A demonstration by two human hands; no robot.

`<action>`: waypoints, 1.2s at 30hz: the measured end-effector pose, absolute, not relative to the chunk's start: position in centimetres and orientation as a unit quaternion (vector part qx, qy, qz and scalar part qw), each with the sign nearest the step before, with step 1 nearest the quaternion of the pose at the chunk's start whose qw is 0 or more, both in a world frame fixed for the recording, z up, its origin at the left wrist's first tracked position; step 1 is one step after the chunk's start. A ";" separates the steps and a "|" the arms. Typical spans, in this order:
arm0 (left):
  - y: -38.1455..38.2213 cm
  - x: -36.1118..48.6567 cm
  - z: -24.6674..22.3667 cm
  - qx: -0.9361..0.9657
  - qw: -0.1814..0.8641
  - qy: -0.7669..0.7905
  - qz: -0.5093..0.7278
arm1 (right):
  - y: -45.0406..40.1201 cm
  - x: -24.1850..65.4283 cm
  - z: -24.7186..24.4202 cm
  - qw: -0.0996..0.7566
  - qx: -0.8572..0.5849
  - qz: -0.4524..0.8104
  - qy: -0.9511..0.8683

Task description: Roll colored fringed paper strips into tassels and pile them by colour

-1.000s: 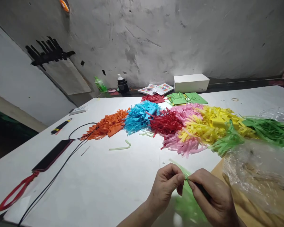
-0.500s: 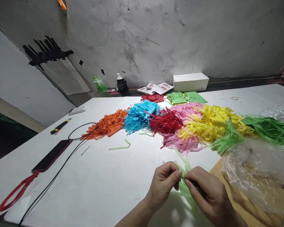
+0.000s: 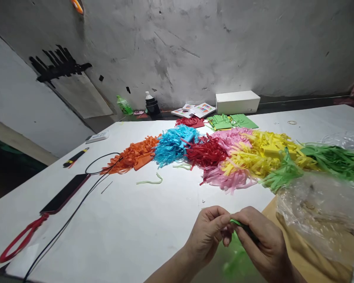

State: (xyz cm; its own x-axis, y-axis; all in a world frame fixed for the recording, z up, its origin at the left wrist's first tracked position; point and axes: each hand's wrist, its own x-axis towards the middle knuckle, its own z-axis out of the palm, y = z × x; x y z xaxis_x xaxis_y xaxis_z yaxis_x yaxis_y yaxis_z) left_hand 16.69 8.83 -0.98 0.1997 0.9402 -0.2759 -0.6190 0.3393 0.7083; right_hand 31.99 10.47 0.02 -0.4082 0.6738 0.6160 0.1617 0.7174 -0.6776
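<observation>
Near the front of the table, my left hand (image 3: pixel 208 234) and my right hand (image 3: pixel 262 239) meet fingertip to fingertip. Between them is a green tissue paper tassel (image 3: pixel 236 223), its upper part twisted into a narrow strip. Thumb and fingers of the right hand pinch this strip, and a dark shape in that palm cannot be made out. The left fingertips are closed at the strip's end. Below the hands, the tassel's loose fringe hangs down, blurred. Beyond lie tassel heaps in orange (image 3: pixel 135 155), blue (image 3: pixel 172 147), red (image 3: pixel 208 151), pink (image 3: pixel 228 179), yellow (image 3: pixel 268 153) and green (image 3: pixel 338 159).
A phone (image 3: pixel 65 194) with a red strap, a black cord (image 3: pixel 76 214) and a utility knife (image 3: pixel 76 158) lie at left. Clear plastic wrapping (image 3: pixel 315 212) covers brown paper (image 3: pixel 301 243) at right. A white box (image 3: pixel 237 103) stands against the wall.
The pale green strips that stuck up above my hands have gone down out of sight. My left hand has shifted slightly right, and the green fringe now hangs below.
</observation>
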 end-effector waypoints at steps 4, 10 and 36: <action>8.8 16.5 -0.7 0.207 0.756 0.337 0.522 | 10.5 32.0 -0.2 0.483 -0.262 0.252 -0.797; 8.9 15.8 -0.3 0.175 0.766 0.308 0.536 | 10.6 32.5 0.3 0.481 -0.293 0.273 -0.780; 8.6 16.4 -0.3 0.215 0.734 0.325 0.556 | 9.9 32.3 0.3 0.463 -0.298 0.211 -0.807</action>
State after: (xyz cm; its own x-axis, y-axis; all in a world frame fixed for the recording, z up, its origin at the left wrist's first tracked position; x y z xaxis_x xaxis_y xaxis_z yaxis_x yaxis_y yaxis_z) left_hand 16.36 8.56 -0.25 0.1696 0.9565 -0.2374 -0.6766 0.2881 0.6776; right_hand 32.32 9.91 0.31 -0.3932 0.6775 0.6217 0.2860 0.7327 -0.6175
